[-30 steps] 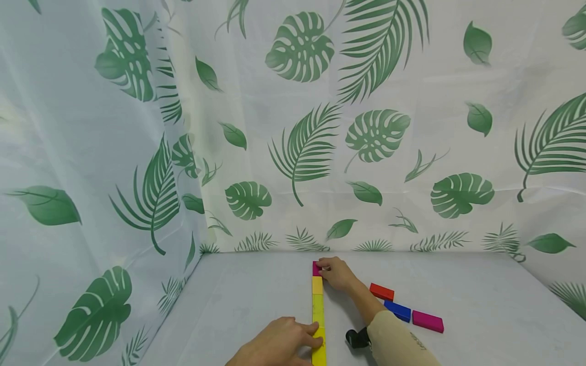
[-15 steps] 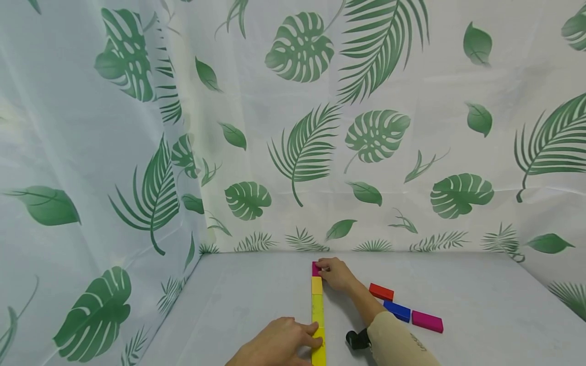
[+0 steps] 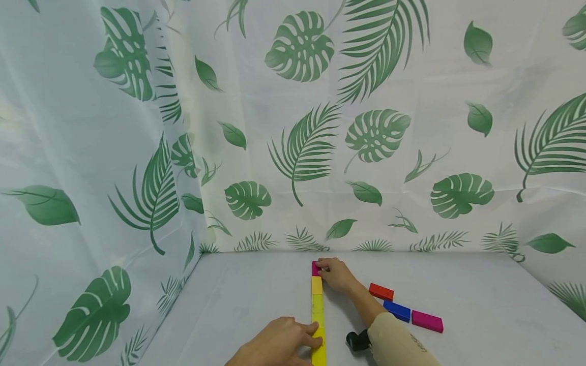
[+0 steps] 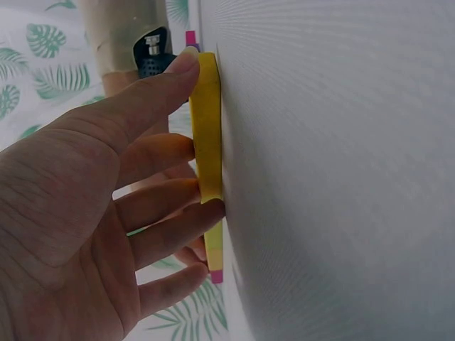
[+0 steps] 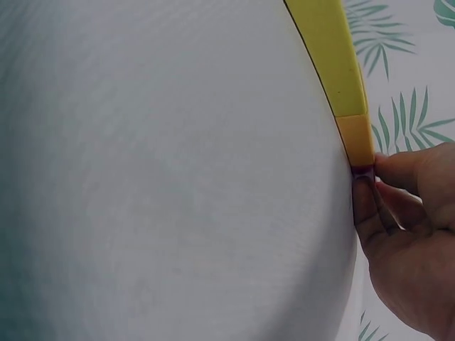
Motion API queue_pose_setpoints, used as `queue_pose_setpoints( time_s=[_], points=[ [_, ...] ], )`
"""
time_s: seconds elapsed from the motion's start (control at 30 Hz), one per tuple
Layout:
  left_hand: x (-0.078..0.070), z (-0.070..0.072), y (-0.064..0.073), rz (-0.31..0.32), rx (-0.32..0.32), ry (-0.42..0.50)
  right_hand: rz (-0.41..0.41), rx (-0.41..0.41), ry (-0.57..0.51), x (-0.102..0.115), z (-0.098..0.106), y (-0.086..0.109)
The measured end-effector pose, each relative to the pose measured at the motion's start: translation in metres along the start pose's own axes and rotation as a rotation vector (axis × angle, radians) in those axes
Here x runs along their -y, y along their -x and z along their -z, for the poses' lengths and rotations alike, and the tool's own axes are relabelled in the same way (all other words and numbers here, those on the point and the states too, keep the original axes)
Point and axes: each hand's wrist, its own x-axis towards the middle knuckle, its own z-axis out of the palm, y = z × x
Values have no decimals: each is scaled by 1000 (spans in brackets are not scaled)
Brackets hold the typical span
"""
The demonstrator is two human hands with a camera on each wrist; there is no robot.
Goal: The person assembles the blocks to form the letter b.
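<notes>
Right hand (image 3: 338,274): grasping; thumb and fingers pinch the far magenta block (image 3: 314,272) at the distant end of the row (image 3: 318,305). Block partly covered by the fingers; its own long axis cannot be told.

Left hand (image 3: 279,343): thumb and fingertips on the yellow block (image 3: 319,358) at the near end; whether pinching or merely resting there, cannot tell.

Between the hands, in line: yellow-green block (image 5: 327,64), then pale orange block (image 3: 317,285), its far end seemingly touching the far magenta block. Governing relation: the row's long axis runs straight away from the person, the far magenta block continuing that line; right hand at the far end, on the row's right side, left hand to its left.

Loose items, right of the row and nearer the right hand: red block (image 3: 381,292); blue block (image 3: 397,311), partly behind the sleeve (image 3: 398,340); loose magenta block (image 3: 427,321). All three lie slantwise.

Support: pale table (image 3: 238,284). Surround: leaf-printed sheeting (image 3: 389,61).
</notes>
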Motion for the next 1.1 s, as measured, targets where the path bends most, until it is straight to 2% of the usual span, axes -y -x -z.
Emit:
queue_pose_setpoints(
  time_s=[0.4, 0.63, 0.77, 0.9, 1.1],
  points=[
    [3, 0, 0, -18, 15, 2, 5, 5, 5, 1, 1, 1],
    [1, 1, 1, -21, -1, -10, -8, 33, -24, 1, 9, 10],
    [0, 2, 2, -22, -5, -21, 58, 43, -14, 3, 15, 22],
    [-1, 2, 4, -33, -11, -48, 137, 53, -4, 7, 22, 41],
    [-1, 1, 2, -8, 7, -25, 174, 50, 26, 9, 31, 62]
  ],
)
